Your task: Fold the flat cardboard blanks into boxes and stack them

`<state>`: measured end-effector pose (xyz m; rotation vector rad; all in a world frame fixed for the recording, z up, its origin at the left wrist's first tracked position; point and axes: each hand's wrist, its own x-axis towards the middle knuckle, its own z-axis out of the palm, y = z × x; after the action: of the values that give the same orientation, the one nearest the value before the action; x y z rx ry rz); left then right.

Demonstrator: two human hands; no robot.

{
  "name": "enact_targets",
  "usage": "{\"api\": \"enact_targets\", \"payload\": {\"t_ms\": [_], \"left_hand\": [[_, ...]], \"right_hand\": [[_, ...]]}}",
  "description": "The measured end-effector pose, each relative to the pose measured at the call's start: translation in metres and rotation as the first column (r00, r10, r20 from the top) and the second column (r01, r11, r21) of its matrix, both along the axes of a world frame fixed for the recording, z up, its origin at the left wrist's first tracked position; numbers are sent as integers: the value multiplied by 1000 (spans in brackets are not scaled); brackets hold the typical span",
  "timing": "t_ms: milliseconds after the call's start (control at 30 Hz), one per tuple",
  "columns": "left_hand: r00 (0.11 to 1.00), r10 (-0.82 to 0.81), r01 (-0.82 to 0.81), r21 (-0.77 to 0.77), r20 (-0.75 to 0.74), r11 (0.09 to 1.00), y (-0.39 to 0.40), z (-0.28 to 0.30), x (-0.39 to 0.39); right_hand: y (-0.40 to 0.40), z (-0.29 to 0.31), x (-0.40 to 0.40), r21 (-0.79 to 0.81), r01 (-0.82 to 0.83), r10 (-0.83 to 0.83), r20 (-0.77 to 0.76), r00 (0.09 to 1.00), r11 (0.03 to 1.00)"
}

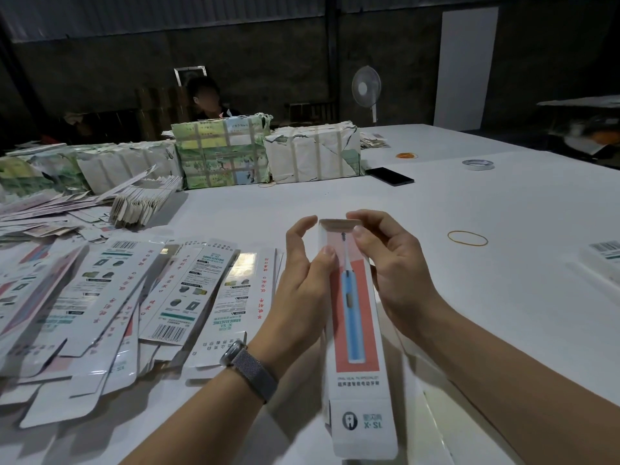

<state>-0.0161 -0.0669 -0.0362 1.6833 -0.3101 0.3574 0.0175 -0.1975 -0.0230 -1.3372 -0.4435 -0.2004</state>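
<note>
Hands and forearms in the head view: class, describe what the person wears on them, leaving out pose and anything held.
Both forearms are bare, with no sleeves or gloves showing. The left hand has a watch at its wrist, on a grey woven-looking band. The right hand wears nothing visible, no ring or strap.

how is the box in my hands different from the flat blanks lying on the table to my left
The box is opened into a tube; the flat blanks lie collapsed. The box is held off the table by the left hand and right hand; the blanks overlap in a loose spread. Both carry the same toothbrush packaging print.
</note>
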Motion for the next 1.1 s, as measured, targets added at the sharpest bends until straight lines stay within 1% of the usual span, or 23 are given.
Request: {"api": "enact_targets", "payload": {"t_ms": [133, 233, 333, 567, 733, 833, 967, 1100], "left_hand": [[999, -6, 5, 37, 31, 999, 1, 1, 1], [998, -27, 21, 88, 65, 996, 0, 0, 0], [996, -54, 47, 102, 66, 994, -2, -1, -1], [995, -36, 19, 178, 92, 984, 0, -4, 0], [998, -20, 7, 208, 62, 978, -1, -3, -1], [999, -21, 13, 218, 36, 976, -1, -2, -1], [999, -50, 48, 236, 3, 971, -2, -2, -2], [996, -85, 86, 223, -15, 971, -3, -1, -3]], "right_hand": [[0, 2, -1, 9, -16, 17, -41, 999, 1000], [0, 6, -2, -17, -19, 18, -66, 998, 1000], [-1, 9, -2, 2, -38, 38, -94, 995, 999], [-4, 8, 3, -89, 24, -32, -86, 996, 996], [-4, 8, 4, -95, 45, -54, -98, 994, 995], [-3, 8, 3, -95, 57, -63, -70, 996, 994], [-6, 10, 5, -166, 124, -127, -8, 992, 978], [-8, 10, 6, -188, 154, -158, -4, 987, 970]]}}
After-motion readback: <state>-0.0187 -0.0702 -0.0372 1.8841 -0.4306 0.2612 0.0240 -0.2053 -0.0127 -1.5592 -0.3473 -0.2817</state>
